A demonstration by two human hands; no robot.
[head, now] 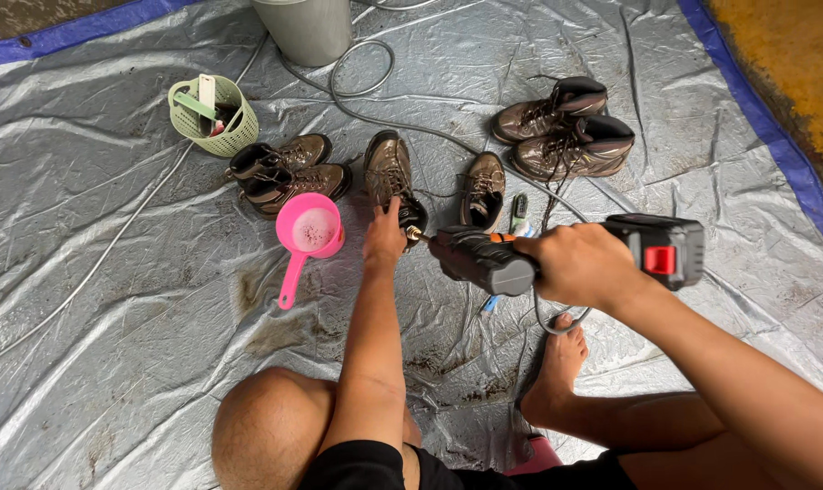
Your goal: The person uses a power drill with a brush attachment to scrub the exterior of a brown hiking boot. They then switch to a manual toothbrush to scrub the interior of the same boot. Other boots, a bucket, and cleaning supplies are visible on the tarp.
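Note:
My right hand (582, 265) grips a black cordless power tool (484, 259) with a red-buttoned battery block (663, 249), its tip pointing left. My left hand (384, 238) reaches forward and rests on the heel of a brown boot (389, 172) lying toe-away on the grey tarp (112, 299). The tool's tip sits right beside my left hand and the boot's heel. Another brown boot (483, 188) lies just to the right of it.
A pair of boots (284, 172) lies at the left, another pair (566, 134) at the back right. A pink scoop (308, 234), a green basket (213, 115), a grey bucket (304, 29) and a hose (375, 91) sit around. My bare knee (266, 426) and foot (558, 363) are near.

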